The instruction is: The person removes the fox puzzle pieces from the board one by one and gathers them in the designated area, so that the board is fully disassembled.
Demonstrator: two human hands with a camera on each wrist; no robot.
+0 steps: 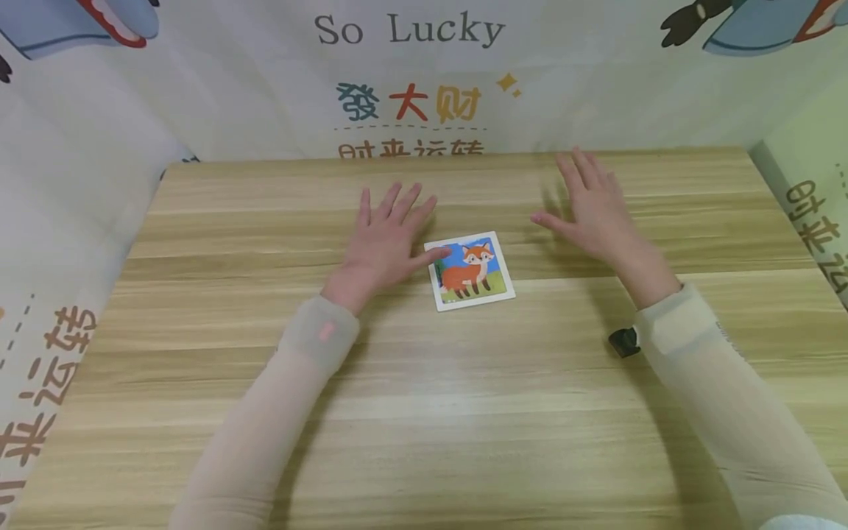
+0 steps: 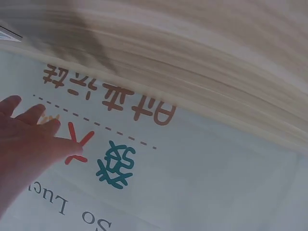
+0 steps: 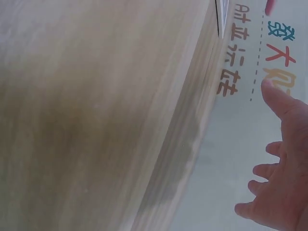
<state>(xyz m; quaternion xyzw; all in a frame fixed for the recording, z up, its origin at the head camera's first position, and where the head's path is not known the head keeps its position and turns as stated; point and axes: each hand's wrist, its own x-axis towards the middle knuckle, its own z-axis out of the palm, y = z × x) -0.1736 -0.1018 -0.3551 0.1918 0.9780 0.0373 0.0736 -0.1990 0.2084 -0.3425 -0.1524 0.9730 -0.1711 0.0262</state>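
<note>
A square white-framed picture puzzle of an orange fox (image 1: 472,274) lies on the wooden table, slightly turned. Just left of it is my left hand (image 1: 384,243), fingers spread and straight, its thumb reaching over the picture's left edge. Whether that thumb touches the picture, I cannot tell. My right hand (image 1: 595,213) is held to the right of the picture, apart from it, with fingers extended and nothing in them. In the left wrist view the left hand (image 2: 26,139) shows stretched fingers; the right wrist view shows the right hand (image 3: 284,168) likewise bare.
The wooden table (image 1: 397,442) ends at a pale printed cloth (image 1: 265,88) that hangs behind it and at both sides. A small black object (image 1: 624,342) sits by the right sleeve's cuff.
</note>
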